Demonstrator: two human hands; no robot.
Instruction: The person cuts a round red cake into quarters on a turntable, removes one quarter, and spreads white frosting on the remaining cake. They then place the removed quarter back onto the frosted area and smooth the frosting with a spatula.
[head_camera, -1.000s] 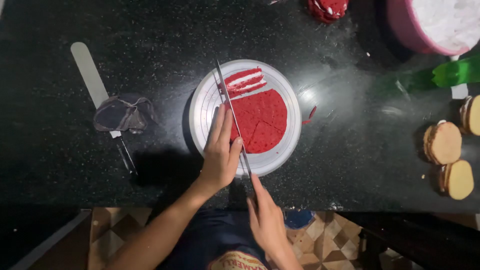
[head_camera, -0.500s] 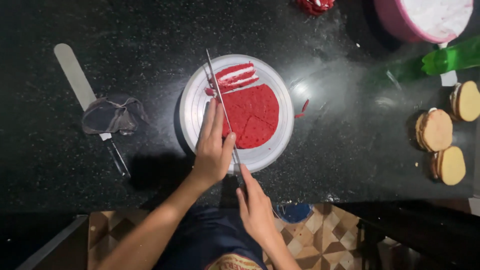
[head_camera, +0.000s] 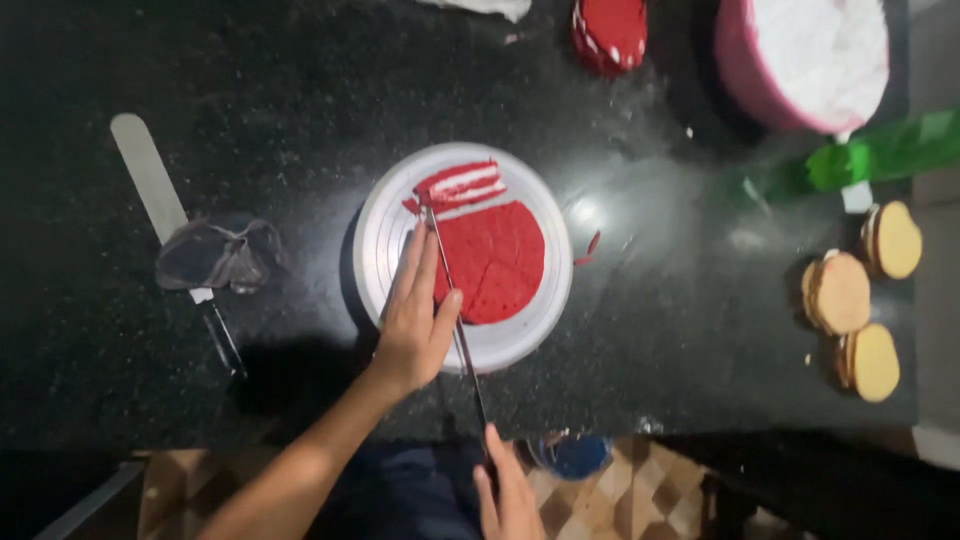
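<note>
A red cake piece (head_camera: 495, 262) with cut lines lies on a round white turntable (head_camera: 520, 335). A layered red-and-white slice (head_camera: 462, 184) rests on its side at the far edge of the plate. My left hand (head_camera: 415, 320) lies flat on the left part of the cake, fingers together. My right hand (head_camera: 508, 492), at the bottom edge, grips the handle of a long thin knife (head_camera: 452, 300), whose blade runs along the cake's left side up to the slice.
On the black counter (head_camera: 300, 100) a palette knife (head_camera: 150, 185) lies at the left under a crumpled clear bag (head_camera: 218, 252). A pink-sided white cake (head_camera: 805, 60), another red piece (head_camera: 610, 30), a green bottle (head_camera: 880, 150) and three round sandwich biscuits (head_camera: 845, 295) stand at the right.
The knife has slid back toward me, my right hand dropping to the bottom edge. My left hand stays on the cake. The view has shifted slightly.
</note>
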